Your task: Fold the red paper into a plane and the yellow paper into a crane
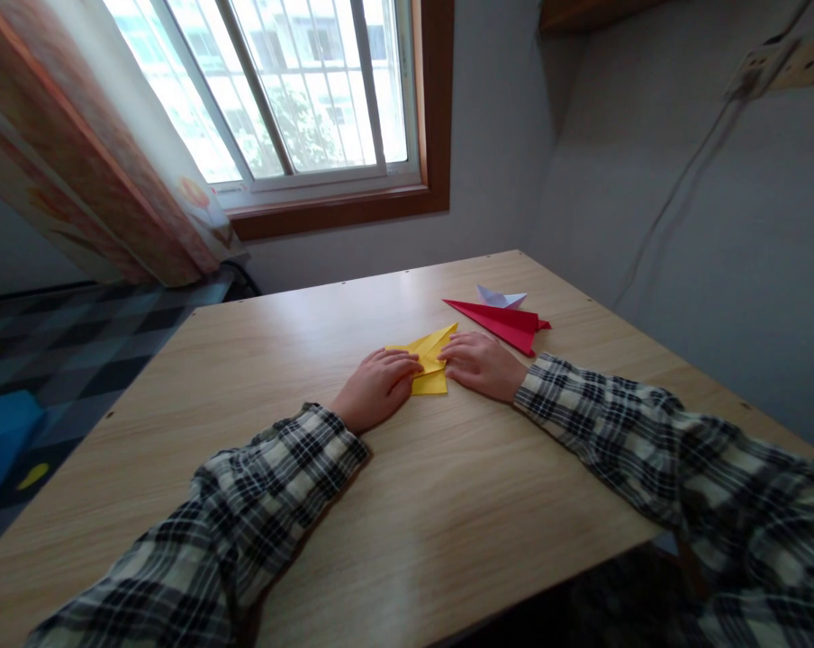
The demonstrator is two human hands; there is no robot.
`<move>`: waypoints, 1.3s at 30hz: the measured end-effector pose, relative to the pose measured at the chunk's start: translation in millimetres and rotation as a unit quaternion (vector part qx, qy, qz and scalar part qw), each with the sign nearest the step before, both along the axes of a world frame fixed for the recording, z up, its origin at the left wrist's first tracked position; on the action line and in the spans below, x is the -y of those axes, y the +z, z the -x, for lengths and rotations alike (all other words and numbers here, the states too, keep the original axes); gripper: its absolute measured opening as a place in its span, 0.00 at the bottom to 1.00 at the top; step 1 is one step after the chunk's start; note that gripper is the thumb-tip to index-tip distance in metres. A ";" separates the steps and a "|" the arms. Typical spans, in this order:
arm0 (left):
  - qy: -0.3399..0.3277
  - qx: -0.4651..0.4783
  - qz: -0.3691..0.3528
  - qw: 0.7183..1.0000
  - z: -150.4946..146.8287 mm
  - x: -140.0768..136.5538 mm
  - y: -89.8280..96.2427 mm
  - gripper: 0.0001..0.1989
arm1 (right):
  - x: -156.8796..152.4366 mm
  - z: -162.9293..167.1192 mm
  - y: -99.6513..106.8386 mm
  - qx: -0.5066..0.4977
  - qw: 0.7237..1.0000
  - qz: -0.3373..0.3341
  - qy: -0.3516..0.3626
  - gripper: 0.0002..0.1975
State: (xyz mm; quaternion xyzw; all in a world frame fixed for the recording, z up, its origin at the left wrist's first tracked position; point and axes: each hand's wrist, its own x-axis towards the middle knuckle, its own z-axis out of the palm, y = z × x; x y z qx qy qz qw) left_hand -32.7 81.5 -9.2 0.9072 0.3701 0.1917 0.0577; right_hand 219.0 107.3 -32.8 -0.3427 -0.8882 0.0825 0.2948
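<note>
A folded piece of yellow paper lies on the wooden table, with creased layers and a pointed flap rising at its upper right. My left hand rests over its left side, fingers together and pressing it to the tabletop. On the right edge, the fingers of my right hand are bent and closed on the paper. Both hands cover parts of the folds, so the full shape is hidden. Just beyond my right hand sits a red paper plane, and behind it a small white paper boat.
The pale wooden table runs up toward a window and a wall. A curtain hangs at left. Below it, a blue object rests on a checked cloth. A cable hangs from a socket at right.
</note>
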 end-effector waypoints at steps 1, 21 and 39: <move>-0.002 0.010 0.003 1.000 0.0 -0.2 -0.9 0.16 | -0.3 -0.1 -0.7 -0.005 1.000 -0.003 0.000 0.12; 0.108 0.027 -0.013 0.994 -1.2 3.7 3.9 0.13 | 1.2 1.0 -7.2 -0.056 0.997 -0.036 -0.032 0.37; 0.069 0.087 0.067 0.992 0.5 10.1 10.8 0.16 | 4.0 2.2 3.2 -0.017 0.995 0.005 -0.097 0.08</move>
